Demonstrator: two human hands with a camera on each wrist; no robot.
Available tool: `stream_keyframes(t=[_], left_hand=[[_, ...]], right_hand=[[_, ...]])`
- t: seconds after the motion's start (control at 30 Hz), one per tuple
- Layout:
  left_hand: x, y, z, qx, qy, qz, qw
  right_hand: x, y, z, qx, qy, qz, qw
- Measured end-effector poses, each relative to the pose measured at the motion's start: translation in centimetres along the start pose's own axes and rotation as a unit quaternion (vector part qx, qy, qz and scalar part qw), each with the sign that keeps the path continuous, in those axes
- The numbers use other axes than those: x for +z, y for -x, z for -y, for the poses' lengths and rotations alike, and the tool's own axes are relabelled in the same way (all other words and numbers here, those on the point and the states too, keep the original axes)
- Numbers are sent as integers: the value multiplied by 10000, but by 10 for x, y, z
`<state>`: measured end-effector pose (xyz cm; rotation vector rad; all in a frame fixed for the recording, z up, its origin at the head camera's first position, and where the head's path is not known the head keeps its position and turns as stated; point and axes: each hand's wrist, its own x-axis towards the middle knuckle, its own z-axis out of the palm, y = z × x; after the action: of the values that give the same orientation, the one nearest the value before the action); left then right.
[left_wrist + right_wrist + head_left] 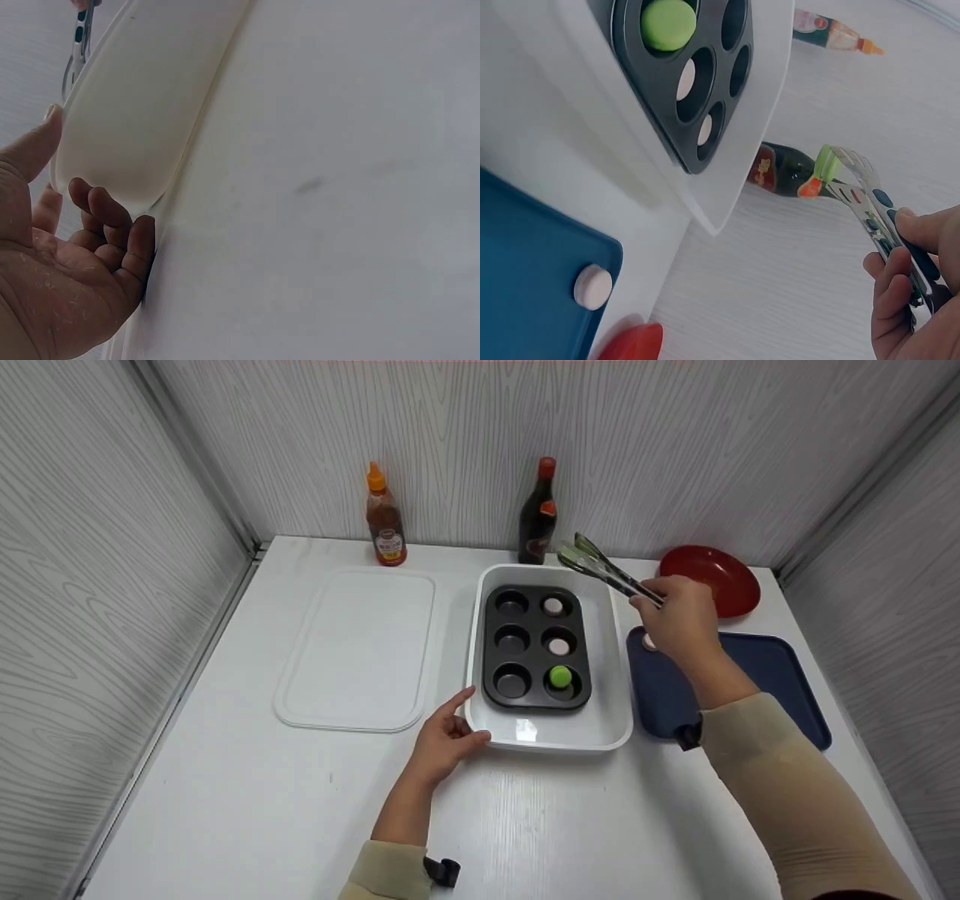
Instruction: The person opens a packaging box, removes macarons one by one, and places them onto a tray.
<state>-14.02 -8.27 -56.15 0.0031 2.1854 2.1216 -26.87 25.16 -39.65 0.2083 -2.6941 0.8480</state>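
Note:
My right hand [681, 615] grips a pair of metal tongs [611, 574], raised above the back right of a white bin [611, 735]. In the right wrist view a green macaron [825, 163] sits between the tong tips. Inside the bin lies a dark muffin tin [533, 660]. Its right column holds two pale pink macarons and, nearest me, a green macaron [560, 676]. My left hand [442, 746] holds the bin's front left corner, thumb and index finger at the rim, the other fingers curled by the outer wall [127, 172].
Right of the bin is a blue tray [772, 682] with a pale pink macaron [593, 287] near its edge. Behind it stands a red bowl [720, 577]. A sauce bottle [387, 529] and a dark bottle [537, 521] stand at the back. A white lid [360, 652] lies left.

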Motion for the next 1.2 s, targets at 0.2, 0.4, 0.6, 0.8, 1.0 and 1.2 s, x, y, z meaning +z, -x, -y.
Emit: stream_keyframes(t=[0.2,0.4,0.6,0.8,1.0,1.2], left_hand=[[-1,1,-1,23,-84,19,10000],[-1,0,-1,20,-130,12,9999],[-1,-1,1,42,-120,21,9999],[-1,-1,1,27,-68,23,10000],[-1,0,1,17,-60,-27,10000],[-1,0,1,31,-221,-8,9998]], right_hand=[[-22,6,-13,-85,84,-208,9997],[-47,11,-26,322,329,-174,9988],[-74,23,-45,375,499,-597,9963],[-92,33,-67,389,664,-978,9922],[-106,43,-89,706,755,-1138,9881],[-117,61,-112,1050,962,-1297,9813]])
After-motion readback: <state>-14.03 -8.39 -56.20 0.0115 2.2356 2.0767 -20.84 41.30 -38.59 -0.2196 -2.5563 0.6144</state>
